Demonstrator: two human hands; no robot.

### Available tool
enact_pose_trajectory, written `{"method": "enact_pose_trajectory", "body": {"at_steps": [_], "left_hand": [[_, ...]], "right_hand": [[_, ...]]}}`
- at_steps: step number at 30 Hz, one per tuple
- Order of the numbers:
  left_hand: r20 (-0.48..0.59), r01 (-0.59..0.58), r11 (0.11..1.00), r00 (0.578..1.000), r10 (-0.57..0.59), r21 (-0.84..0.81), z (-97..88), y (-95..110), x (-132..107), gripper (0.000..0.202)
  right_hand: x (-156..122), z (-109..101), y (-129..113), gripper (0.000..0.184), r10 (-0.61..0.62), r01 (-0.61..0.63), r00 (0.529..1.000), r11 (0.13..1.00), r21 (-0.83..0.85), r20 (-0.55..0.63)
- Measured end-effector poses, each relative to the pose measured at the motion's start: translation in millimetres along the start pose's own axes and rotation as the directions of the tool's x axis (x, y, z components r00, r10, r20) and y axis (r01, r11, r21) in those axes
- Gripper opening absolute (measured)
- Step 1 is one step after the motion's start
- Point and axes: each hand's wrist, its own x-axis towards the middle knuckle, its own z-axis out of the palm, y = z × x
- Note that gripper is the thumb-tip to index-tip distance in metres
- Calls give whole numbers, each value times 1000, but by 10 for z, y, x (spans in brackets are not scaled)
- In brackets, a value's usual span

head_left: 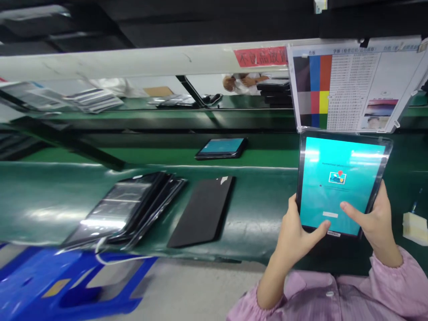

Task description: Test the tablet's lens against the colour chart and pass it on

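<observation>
I hold a tablet upright in both hands, its screen lit cyan with a small picture icon in the middle. My left hand grips its lower left edge, thumb lying on the screen's bottom corner. My right hand wraps the lower right edge, thumb reaching onto the glass near a pale button. Both wrists wear pink sleeves.
On the green bench lie a stack of dark tablets in shiny bags and a black tablet face down. Another lit tablet rests on the conveyor belt. A colour test chart hangs ahead. A blue stool stands lower left. Another person's hands work far behind.
</observation>
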Motion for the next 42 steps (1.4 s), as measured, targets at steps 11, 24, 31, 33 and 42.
{"method": "enact_pose_trajectory", "body": {"at_steps": [11,24,31,33,42], "left_hand": [[-159,-143,987,979,129,-74,-114,120,-90,76],[-214,-226,972,948,236,68,-143,167,-157,64],[-118,-258,950,953,280,174,-222,262,-155,62],[-111,-264,951,953,283,159,-224,267,-155,62],[-84,-283,955,953,291,89,-205,301,-145,57]], "right_hand": [[0,107,-242,70,-198,198,980,980,-24,11],[-34,165,-267,62,-192,187,981,977,99,40],[0,189,-278,59,-255,221,956,950,222,142],[2,188,-272,61,-252,215,957,948,234,142],[-11,176,-239,62,-251,219,960,950,223,123]]}}
